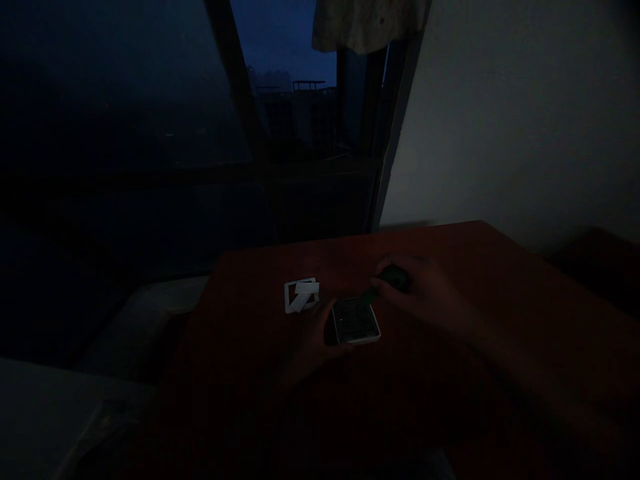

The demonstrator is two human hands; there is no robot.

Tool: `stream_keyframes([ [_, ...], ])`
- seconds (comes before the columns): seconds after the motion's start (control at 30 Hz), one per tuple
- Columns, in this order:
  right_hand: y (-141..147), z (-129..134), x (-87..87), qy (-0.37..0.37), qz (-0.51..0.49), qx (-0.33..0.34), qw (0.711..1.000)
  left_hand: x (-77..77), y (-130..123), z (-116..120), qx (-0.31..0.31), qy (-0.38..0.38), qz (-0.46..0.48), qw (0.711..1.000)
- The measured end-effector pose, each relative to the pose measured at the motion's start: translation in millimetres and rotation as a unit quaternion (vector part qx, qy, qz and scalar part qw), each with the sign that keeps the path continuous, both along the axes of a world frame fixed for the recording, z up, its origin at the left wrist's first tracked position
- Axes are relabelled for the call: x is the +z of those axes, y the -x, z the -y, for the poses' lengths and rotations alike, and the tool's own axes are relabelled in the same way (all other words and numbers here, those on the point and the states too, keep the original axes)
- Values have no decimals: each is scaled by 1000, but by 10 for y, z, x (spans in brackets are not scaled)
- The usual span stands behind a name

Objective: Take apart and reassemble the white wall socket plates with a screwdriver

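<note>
On the red table lies a small square box-like piece (356,321) with a white rim and a dark face. My left hand (313,343) grips it from the left, thumb at the near edge and fingers at the far left corner. My right hand (420,287) is closed around a dark green tool with a bulky handle (394,277). The tool's narrow end points down and left to the far right part of the box-like piece; whether it touches is too dark to tell. Beyond my left hand lies a white square frame (287,297) with white strips (307,288) across it.
The red table (425,240) reaches back to a dark window (300,120) and a pale wall (510,120). A stained cloth (367,25) hangs at the window's top. At the lower left stands a pale surface (55,407). The light is very dim.
</note>
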State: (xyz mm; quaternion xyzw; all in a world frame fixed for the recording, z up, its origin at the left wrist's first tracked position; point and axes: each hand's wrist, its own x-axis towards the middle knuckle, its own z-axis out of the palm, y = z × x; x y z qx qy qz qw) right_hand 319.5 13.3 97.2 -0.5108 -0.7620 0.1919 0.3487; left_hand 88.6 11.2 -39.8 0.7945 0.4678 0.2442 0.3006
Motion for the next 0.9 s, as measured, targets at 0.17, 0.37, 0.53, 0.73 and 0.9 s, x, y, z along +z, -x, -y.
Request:
stream_keyframes([
  [0.17,45,17,47,-27,41,44,998,-8,2,-15,3,5,-10,1000],
  [0.37,60,16,95,-55,71,65,994,-57,9,-26,1,-8,2,1000],
  [0.53,35,33,121,-63,71,49,994,-52,5,-25,2,-5,2,1000],
  [0.73,38,30,96,-65,71,57,994,-32,6,-17,-2,-4,7,1000],
  [0.9,35,26,74,-62,75,62,993,-8,1,-14,-3,4,2,1000],
])
